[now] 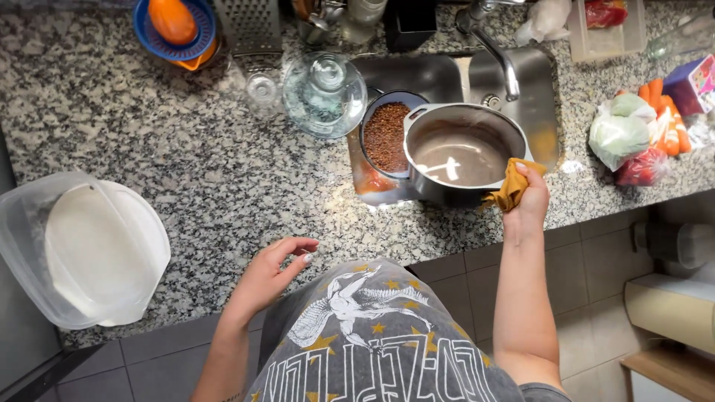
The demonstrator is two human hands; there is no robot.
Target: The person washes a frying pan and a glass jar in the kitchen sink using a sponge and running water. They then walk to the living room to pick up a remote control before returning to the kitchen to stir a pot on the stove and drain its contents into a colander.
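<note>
Pot: steel, sitting at the sink's front edge, brownish liquid inside, just beside a dark strainer of reddish-brown grains.
Right hand: closing around a mustard cloth, pressing it to the pot's rim.
Left hand: hanging over the granite counter's edge, fingers loosely curled, gripping nothing.
Packages: purple carton at far right, partly cropped; knotted bags of greens and something red lying beside carrots.
Left side: translucent lidded tub overhanging the counter, contents unclear.
Back edge: juicer, grater, clear tray, all cut off by the frame's top.
Glass lid: lying near the strainer.
</note>
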